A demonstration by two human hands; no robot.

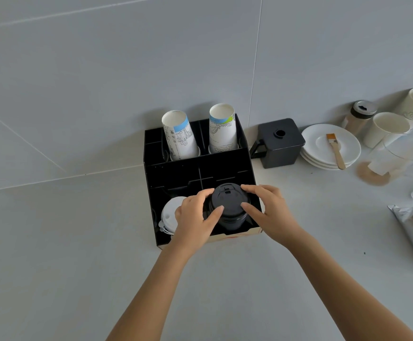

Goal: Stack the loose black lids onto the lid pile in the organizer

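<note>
Lids [228, 205]: black pile sits in organizer [190, 168] front-right bay, white lids [169, 215] in the bay at its 9 o'clock. Left hand [195, 217] cups pile from 9, right hand [267, 210] from 3, fingertips on the top lid's rim, both grasping the pile, not clenched. Looks like the seating/squaring step. Can't see any loose black lids on the counter. Next move: press top lid down evenly so it nests, keep pile upright, then let go. Cups [198, 134] at 12 are clear of it.
</note>
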